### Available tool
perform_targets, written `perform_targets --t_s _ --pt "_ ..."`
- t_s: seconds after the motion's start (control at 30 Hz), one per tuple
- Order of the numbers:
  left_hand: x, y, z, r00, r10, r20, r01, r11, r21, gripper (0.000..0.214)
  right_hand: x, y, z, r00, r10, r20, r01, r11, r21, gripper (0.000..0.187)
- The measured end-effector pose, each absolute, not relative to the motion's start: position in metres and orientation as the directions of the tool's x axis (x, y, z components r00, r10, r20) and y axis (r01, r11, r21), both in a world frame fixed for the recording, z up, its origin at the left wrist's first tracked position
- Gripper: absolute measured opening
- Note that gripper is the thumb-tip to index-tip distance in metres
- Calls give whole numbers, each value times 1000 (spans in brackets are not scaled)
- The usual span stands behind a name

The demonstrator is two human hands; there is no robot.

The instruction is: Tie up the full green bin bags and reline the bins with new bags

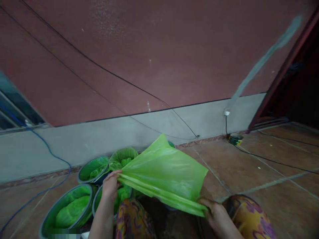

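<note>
The left hand [111,184] is closed, thumb and fingers pinching the left end of a folded band along the near edge of a green plastic sheet [171,169]. The right hand [213,210] is curled round the right end of the same band; its exact finger placement is too dim to confirm. The sheet is stretched between both hands, above the floor [259,166], its loose part fanning toward the far side. Whether it is a single sheet or a bag cannot be determined.

To the left stand a near left bucket [47,212], a far left bucket [80,174] and a lined container [123,151], each with green plastic inside.

Step in hand, as judged: holding the plastic spread and folding or straightening its edge. The next move appears to call for even tension from both hands, so that the band does not slip or unroll.
</note>
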State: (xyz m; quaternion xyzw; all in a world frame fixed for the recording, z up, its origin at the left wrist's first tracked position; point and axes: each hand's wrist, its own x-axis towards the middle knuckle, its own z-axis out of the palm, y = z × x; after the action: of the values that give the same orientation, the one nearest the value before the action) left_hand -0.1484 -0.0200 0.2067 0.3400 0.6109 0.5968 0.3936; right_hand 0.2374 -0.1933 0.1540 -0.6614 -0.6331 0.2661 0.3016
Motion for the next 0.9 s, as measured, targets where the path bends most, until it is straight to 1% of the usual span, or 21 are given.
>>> perform_targets --t_s 0.07,0.1,0.17,0.23,0.3,0.33,0.43,0.5,0.57,0.67,0.77,0.83,0.9 --pt "-160 -29 219 -451 866 -215 -215 129 968 23 224 -205 162 -13 1000 -3 685 6 -729 51" --pt "-165 -34 223 -452 853 -261 -274 146 951 26 216 -212 164 -62 997 -35 687 17 -726 55" --pt "-173 -44 227 -462 835 -301 -324 157 933 27 199 -224 164 -190 975 -112 694 53 -718 67" --pt "-178 -52 227 -447 829 -335 -363 174 916 21 178 -235 165 -330 925 -189 711 111 -695 78" --pt "-178 -61 226 -406 827 -389 -429 204 880 19 154 -242 169 -446 857 -259 730 181 -659 86" --pt "-177 -67 226 -372 829 -418 -470 221 855 22 142 -243 174 -489 823 -289 735 210 -645 87" --pt "-174 -93 219 -227 833 -505 -576 304 759 40 106 -242 197 -562 755 -338 719 244 -651 84" --pt "-171 -119 211 -146 816 -559 -613 369 699 53 85 -240 212 -594 728 -342 694 248 -676 80" --pt "-167 -148 202 -69 795 -603 -630 434 644 61 66 -238 220 -621 708 -337 674 262 -691 78" --pt "-157 -188 191 57 776 -628 -629 517 581 60 40 -238 215 -684 666 -297 624 323 -712 76" --pt "-148 -215 187 120 770 -626 -629 547 552 56 21 -242 203 -773 584 -248 543 406 -735 73" --pt "-145 -224 185 104 765 -635 -613 553 565 53 16 -246 201 -809 528 -258 513 418 -750 67" --pt "-143 -229 182 19 790 -613 -584 507 634 50 18 -248 206 -840 473 -266 467 379 -799 60"
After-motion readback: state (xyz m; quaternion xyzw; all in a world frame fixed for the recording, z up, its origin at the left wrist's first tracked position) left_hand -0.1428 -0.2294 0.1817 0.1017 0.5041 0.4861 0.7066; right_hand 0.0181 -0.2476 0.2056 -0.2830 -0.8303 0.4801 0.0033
